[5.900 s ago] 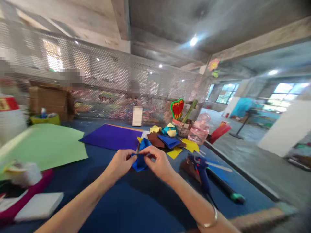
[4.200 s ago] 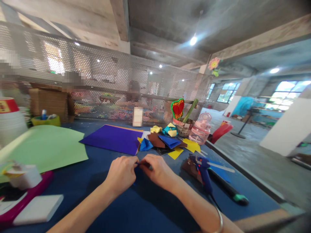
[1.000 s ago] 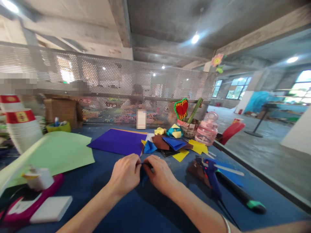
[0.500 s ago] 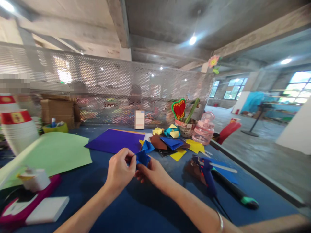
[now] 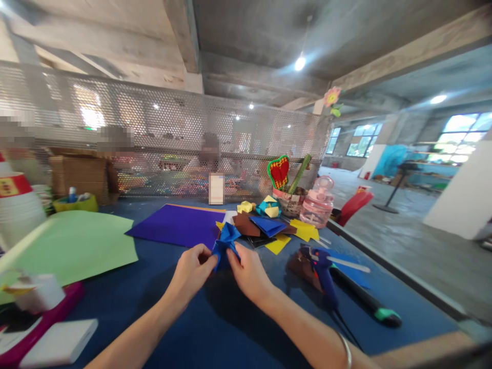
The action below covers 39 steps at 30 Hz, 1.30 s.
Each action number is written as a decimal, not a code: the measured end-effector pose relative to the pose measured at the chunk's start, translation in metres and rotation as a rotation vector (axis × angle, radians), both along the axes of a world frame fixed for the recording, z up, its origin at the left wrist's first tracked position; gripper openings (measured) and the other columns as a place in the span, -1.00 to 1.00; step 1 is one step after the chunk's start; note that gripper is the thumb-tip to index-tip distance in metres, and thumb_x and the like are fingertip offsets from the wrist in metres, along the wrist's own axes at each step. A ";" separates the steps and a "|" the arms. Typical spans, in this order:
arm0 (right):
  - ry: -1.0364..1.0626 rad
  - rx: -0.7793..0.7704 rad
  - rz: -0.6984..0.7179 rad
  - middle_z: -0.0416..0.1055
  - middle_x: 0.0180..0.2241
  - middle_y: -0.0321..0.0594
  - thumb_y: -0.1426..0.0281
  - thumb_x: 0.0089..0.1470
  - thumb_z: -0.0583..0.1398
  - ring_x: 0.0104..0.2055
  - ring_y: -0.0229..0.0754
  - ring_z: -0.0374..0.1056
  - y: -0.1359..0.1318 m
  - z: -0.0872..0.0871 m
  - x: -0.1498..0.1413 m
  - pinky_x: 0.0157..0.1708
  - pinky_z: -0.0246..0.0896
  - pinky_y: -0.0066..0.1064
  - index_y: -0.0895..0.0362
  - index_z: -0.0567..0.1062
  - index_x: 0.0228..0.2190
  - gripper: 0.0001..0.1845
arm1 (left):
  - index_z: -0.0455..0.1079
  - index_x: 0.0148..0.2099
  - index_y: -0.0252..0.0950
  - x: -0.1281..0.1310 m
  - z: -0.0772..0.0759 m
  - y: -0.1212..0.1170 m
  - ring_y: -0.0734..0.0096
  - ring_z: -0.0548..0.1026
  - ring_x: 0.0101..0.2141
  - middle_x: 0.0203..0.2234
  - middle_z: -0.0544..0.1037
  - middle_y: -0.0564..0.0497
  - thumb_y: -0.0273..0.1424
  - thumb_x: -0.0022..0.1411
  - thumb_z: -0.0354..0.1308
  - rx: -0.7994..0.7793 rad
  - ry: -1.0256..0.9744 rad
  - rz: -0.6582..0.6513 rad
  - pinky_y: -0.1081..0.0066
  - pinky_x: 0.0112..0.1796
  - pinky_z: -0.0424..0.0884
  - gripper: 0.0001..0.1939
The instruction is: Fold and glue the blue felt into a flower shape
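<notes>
- The dark blue tabletop (image 5: 172, 333) fills the lower middle of the frame, with a pale edge at lower right.
- Behind it, a grey perforated screen (image 5: 165, 123) spans the left and centre; bare concrete beams cross the top, and a smooth grey floor (image 5: 357, 220) and windows show at right.
- Just below the frame's centre, the folded blue paper (image 5: 221, 251) is between the two hands, creased and angular.
- The left hand (image 5: 192, 270) holds its left side, thumb and fingers pinched narrow.
- The right hand (image 5: 251, 271) grips its right side, thumb against the paper.
- Just beyond, a second blue fold (image 5: 230, 232) appears pointed; whether the two pieces touch is unclear.
- Flat purple sheets (image 5: 180, 224) lie left of centre, and a broad, matte light green sheet (image 5: 92, 243) curls up at the left.
- Right of centre are angular brown, black, blue and yellow papers, near a rough-textured basket (image 5: 289, 205) and a clear pinkish bottle (image 5: 317, 206).
- At lower right, a dark blue glue gun (image 5: 325, 271) lies beside a black, rounded handle (image 5: 357, 289) with a green band.
</notes>
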State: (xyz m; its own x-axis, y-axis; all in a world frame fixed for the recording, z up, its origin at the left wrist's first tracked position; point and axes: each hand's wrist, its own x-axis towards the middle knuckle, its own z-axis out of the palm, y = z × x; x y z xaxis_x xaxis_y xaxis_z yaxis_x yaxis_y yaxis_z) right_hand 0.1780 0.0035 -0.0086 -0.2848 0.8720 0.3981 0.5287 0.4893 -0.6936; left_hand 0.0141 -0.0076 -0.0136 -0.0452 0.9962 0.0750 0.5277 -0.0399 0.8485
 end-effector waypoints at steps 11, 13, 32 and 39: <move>-0.080 0.089 0.001 0.46 -0.29 -0.27 0.25 0.27 0.16 -0.33 -0.28 0.41 -0.007 -0.001 -0.002 -0.28 0.39 -0.33 0.18 0.46 -0.21 -0.77 | 0.39 -0.17 -0.35 -0.003 0.010 -0.001 0.50 0.47 -0.35 -0.32 0.49 0.05 -0.22 0.27 0.15 -0.051 0.022 0.001 0.37 -0.30 0.47 -0.73; -0.074 0.098 0.006 0.45 -0.31 -0.29 0.25 0.28 0.15 -0.35 -0.29 0.41 -0.009 -0.001 -0.004 -0.29 0.39 -0.34 0.18 0.46 -0.23 -0.77 | 0.39 -0.17 -0.35 -0.002 0.012 -0.002 0.49 0.47 -0.33 -0.30 0.49 0.05 -0.22 0.26 0.16 -0.038 0.028 0.025 0.37 -0.29 0.47 -0.73; -0.118 0.016 -0.033 0.45 -0.15 -0.20 0.25 0.26 0.17 -0.21 -0.21 0.43 0.002 0.002 0.001 -0.20 0.41 -0.26 0.17 0.45 -0.11 -0.73 | 0.36 -0.03 -0.32 0.000 0.012 -0.004 0.42 0.49 -0.23 -0.20 0.50 0.00 -0.25 0.25 0.18 0.118 -0.066 -0.187 0.25 -0.17 0.48 -0.69; -0.114 0.026 -0.022 0.45 -0.14 -0.19 0.25 0.26 0.17 -0.21 -0.21 0.43 0.004 0.001 0.002 -0.20 0.41 -0.25 0.17 0.45 -0.10 -0.73 | 0.39 -0.12 -0.34 -0.016 0.019 0.002 0.45 0.49 -0.28 -0.26 0.50 0.02 -0.17 0.31 0.09 0.175 -0.196 0.031 0.28 -0.20 0.47 -0.69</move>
State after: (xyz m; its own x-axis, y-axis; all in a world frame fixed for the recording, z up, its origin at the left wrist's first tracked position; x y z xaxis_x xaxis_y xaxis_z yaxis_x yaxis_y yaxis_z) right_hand 0.1802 0.0071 -0.0076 -0.3103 0.8682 0.3871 0.6144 0.4939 -0.6153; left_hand -0.0020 -0.0052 0.0050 -0.1064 0.9668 0.2324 0.3575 -0.1809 0.9162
